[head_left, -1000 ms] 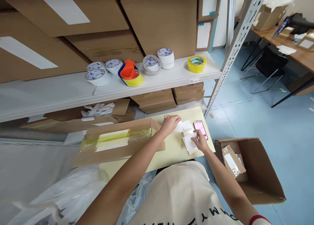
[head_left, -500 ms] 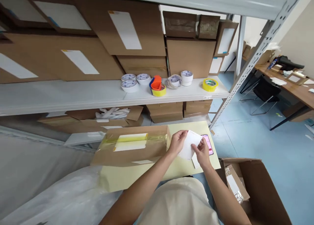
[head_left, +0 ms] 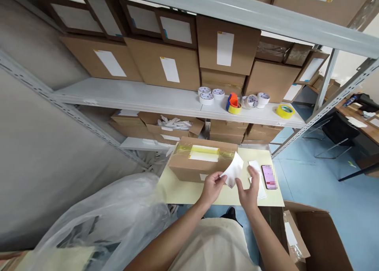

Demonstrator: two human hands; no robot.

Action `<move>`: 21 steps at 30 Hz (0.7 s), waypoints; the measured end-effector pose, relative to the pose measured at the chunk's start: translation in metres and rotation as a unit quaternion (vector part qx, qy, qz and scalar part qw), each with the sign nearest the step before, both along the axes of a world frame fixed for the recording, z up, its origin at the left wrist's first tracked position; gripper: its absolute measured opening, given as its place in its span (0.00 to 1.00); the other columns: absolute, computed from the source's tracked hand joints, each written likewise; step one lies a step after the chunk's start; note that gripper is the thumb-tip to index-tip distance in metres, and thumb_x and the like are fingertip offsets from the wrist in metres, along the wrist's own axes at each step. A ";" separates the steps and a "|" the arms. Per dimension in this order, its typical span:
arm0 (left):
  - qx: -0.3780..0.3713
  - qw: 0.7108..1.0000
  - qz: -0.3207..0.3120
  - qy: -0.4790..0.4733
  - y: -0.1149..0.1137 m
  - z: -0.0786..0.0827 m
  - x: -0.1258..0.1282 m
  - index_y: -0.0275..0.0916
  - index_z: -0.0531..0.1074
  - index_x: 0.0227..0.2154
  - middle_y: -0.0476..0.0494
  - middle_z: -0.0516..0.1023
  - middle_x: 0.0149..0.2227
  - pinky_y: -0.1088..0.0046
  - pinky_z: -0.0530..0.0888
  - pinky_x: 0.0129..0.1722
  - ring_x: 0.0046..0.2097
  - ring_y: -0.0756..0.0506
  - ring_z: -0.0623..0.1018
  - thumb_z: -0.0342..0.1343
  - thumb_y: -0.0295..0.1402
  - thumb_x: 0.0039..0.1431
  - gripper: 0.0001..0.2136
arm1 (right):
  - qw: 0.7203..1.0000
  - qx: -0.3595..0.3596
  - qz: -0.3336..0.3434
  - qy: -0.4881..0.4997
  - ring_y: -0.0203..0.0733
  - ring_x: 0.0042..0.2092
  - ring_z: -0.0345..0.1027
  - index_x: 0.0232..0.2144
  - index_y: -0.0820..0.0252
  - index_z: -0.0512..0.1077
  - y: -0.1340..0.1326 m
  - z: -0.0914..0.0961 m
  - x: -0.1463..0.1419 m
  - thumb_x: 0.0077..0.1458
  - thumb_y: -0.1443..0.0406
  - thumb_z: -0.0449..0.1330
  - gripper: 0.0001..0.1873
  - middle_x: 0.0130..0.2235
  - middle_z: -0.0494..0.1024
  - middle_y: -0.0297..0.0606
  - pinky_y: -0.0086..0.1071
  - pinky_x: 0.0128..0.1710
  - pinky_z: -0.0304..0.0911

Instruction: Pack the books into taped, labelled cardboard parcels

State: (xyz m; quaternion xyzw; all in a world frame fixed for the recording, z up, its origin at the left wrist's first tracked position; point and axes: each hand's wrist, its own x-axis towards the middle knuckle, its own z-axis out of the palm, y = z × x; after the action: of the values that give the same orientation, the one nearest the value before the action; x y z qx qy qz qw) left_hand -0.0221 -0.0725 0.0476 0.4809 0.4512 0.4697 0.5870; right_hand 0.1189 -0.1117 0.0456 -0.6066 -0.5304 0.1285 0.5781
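Above the surface [head_left: 182, 193], a white sheet [head_left: 233, 169] is pinched by the left hand [head_left: 212, 189], best kept uncreased; the right hand [head_left: 249, 194] is spread.

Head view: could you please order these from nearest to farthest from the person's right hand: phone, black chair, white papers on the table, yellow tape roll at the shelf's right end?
From the right hand:
1. White papers: partly behind it in view.
2. Phone: right of the papers.
3. Yellow tape roll: up on the shelf.
4. Black chair: far right.
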 end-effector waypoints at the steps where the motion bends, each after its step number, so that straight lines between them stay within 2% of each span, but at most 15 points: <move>1: 0.003 1.000 -0.010 -0.006 -0.003 0.003 -0.005 0.37 0.76 0.27 0.47 0.79 0.25 0.73 0.72 0.31 0.29 0.47 0.76 0.63 0.47 0.49 0.15 | 0.997 0.019 0.046 -0.053 0.54 0.57 0.66 0.50 0.51 0.69 -0.006 0.004 -0.009 0.56 0.58 0.62 0.19 0.54 0.73 0.47 0.51 0.56 0.60; 3: -0.001 0.999 -0.034 -0.027 -0.011 0.011 -0.013 0.37 0.76 0.27 0.47 0.78 0.25 0.73 0.71 0.31 0.28 0.48 0.75 0.64 0.47 0.49 0.15 | 0.984 0.044 0.114 -0.130 0.52 0.53 0.71 0.46 0.50 0.72 -0.017 0.013 -0.023 0.59 0.62 0.59 0.11 0.49 0.77 0.44 0.49 0.53 0.64; 4: -0.008 0.998 -0.048 -0.046 -0.015 0.016 -0.016 0.37 0.76 0.27 0.48 0.77 0.25 0.73 0.71 0.31 0.29 0.48 0.74 0.64 0.47 0.49 0.16 | 0.979 0.053 0.121 -0.156 0.51 0.52 0.72 0.46 0.50 0.73 -0.021 0.018 -0.029 0.60 0.63 0.58 0.11 0.49 0.78 0.44 0.49 0.52 0.64; 7: -0.054 0.983 -0.081 -0.157 -0.025 0.031 -0.025 0.37 0.76 0.29 0.47 0.78 0.28 0.72 0.73 0.36 0.33 0.47 0.76 0.66 0.46 0.48 0.16 | 0.973 0.076 0.078 -0.203 0.50 0.50 0.74 0.48 0.53 0.72 -0.029 0.030 -0.038 0.61 0.65 0.57 0.13 0.47 0.80 0.44 0.48 0.52 0.65; 11: -0.118 0.939 -0.115 -0.301 -0.036 0.041 -0.032 0.39 0.74 0.33 0.46 0.81 0.34 0.65 0.74 0.47 0.38 0.45 0.80 0.68 0.46 0.46 0.18 | 0.971 0.084 0.047 -0.219 0.47 0.46 0.76 0.47 0.54 0.72 -0.036 0.043 -0.038 0.61 0.65 0.58 0.12 0.44 0.82 0.43 0.43 0.46 0.69; 14: -0.133 0.933 -0.131 -0.307 -0.040 0.041 -0.033 0.39 0.71 0.30 0.46 0.80 0.33 0.62 0.73 0.50 0.38 0.45 0.80 0.69 0.46 0.45 0.18 | 0.974 0.069 0.042 -0.212 0.47 0.44 0.77 0.47 0.54 0.72 -0.042 0.049 -0.035 0.61 0.65 0.58 0.11 0.43 0.82 0.42 0.41 0.43 0.71; 21: -0.136 0.946 -0.139 -0.259 -0.045 0.036 -0.031 0.38 0.68 0.27 0.51 0.76 0.27 0.64 0.75 0.48 0.34 0.48 0.79 0.68 0.49 0.45 0.21 | 0.976 0.024 0.039 -0.214 0.48 0.45 0.77 0.45 0.55 0.73 -0.054 0.045 -0.034 0.61 0.63 0.58 0.10 0.43 0.82 0.43 0.44 0.45 0.72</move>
State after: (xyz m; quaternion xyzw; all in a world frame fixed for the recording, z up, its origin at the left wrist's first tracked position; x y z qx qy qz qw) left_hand -0.0533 -0.1172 0.0836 0.3156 0.2720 0.4261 0.8030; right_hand 0.0844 -0.1654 0.0904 -0.5851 -0.6678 0.0053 0.4601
